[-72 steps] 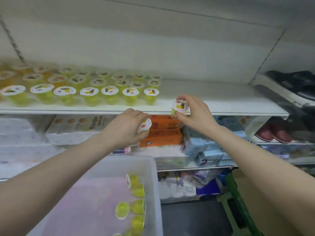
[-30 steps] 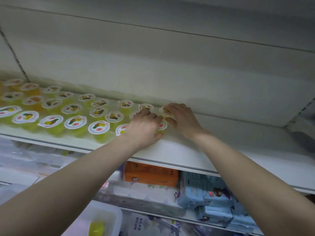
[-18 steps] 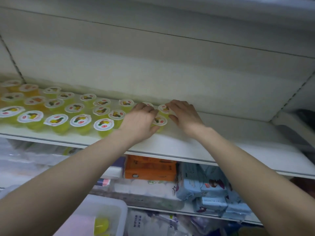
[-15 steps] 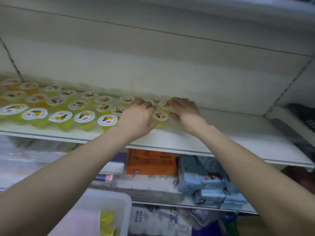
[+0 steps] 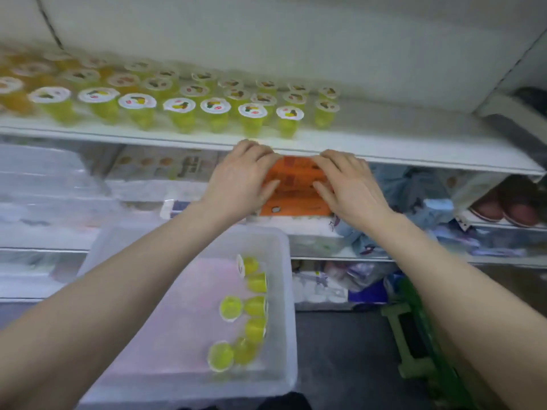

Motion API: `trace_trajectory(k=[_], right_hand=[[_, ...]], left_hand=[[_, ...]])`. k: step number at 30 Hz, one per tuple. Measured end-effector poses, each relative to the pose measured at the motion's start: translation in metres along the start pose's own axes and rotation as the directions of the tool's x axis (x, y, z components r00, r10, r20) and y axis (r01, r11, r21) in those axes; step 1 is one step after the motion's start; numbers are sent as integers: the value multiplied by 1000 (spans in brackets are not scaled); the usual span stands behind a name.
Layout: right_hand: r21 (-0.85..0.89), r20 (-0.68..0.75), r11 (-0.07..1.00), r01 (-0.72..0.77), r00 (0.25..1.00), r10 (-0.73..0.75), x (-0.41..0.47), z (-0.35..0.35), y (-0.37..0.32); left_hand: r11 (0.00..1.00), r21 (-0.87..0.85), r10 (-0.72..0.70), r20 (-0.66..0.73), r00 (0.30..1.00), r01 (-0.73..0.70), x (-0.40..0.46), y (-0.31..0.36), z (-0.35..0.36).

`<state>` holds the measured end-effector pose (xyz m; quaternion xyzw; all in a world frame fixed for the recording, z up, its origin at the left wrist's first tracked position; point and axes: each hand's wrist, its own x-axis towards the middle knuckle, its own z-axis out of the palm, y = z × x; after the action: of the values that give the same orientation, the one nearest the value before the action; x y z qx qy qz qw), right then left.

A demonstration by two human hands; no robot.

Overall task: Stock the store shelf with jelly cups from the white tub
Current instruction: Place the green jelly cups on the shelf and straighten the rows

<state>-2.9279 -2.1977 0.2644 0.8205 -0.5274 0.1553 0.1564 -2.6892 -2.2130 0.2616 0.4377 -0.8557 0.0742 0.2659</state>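
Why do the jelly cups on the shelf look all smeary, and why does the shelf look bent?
Head view: the jelly cups on the shelf are motion-blurred, worst far left; the cups in the white tub look a bit sharper; the wide-angle lens bows the shelf edge; both empty hands, left and right, show soft edges; lighting is flat and dim, without hard shadows.

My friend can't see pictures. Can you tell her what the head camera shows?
Two empty hands, left and right, hang open in front of a store shelf, just below rows of jelly cups. Under the arms sits a white tub with a few cups lying inside.
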Motion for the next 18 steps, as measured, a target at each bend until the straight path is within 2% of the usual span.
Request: trace_trajectory(k=[4,7,12,15,18], right_hand=[[67,74,998,-11,997,6,-53,33,-57],[126,206,992,-28,978,2,-86,61,-92],[181,334,983,-43,943,-20,-115,92,-132],[145,369,989,2,928,-56,-118,109,-143],[12,432,998,57,900,-57,-109,129,-144]], left_hand=[[992,-84,-90,69,994,95,-78,-7,21],[968,-137,-176,216,960,208,-142,-9,45],[919,-148,-232,546,805,365,-219,-4,77],[917,-131,-211,643,737,377,-235,0,93],[931,-109,-182,687,703,348,-234,-1,108]])
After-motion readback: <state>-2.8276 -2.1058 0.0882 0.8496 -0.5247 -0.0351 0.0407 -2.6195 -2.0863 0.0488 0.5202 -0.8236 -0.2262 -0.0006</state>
